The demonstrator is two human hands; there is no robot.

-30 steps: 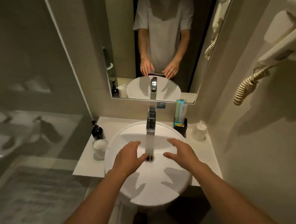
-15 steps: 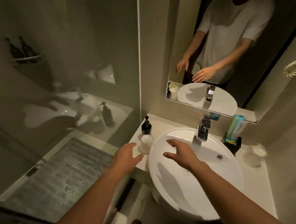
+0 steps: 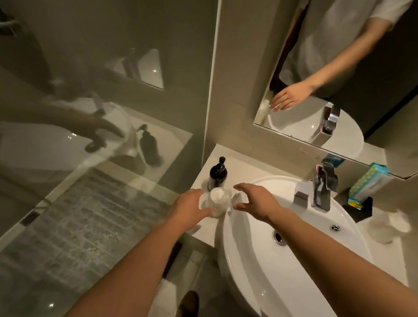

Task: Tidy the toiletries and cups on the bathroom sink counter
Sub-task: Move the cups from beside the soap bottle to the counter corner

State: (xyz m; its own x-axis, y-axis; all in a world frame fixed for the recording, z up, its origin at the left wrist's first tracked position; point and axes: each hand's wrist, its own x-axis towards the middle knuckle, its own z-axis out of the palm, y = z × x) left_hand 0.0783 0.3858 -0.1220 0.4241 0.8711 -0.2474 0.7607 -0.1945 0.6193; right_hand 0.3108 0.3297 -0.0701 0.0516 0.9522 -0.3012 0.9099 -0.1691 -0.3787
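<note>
Left hand [image 3: 190,209] curls around the near left side of a clear cup [image 3: 217,201] on the worktop [image 3: 242,167], thumb and fingers spread and seemingly touching its wall, though I cannot tell whether they grip it yet. Right hand [image 3: 257,200] hovers just right of the cup over the sink [image 3: 305,262] rim, fingers spread wide, holding nothing. The cup stands upright just in front of a dark pump bottle [image 3: 217,175], with something white, perhaps a wrapper or cover, at its top. It is probably light, stiff and smooth; if glass, it would be breakable and slippery. Taking it low around the wall should avoid crushing the white top or nudging the bottle. A second cup [image 3: 386,226] sits blurred on the far right, well apart.
</note>
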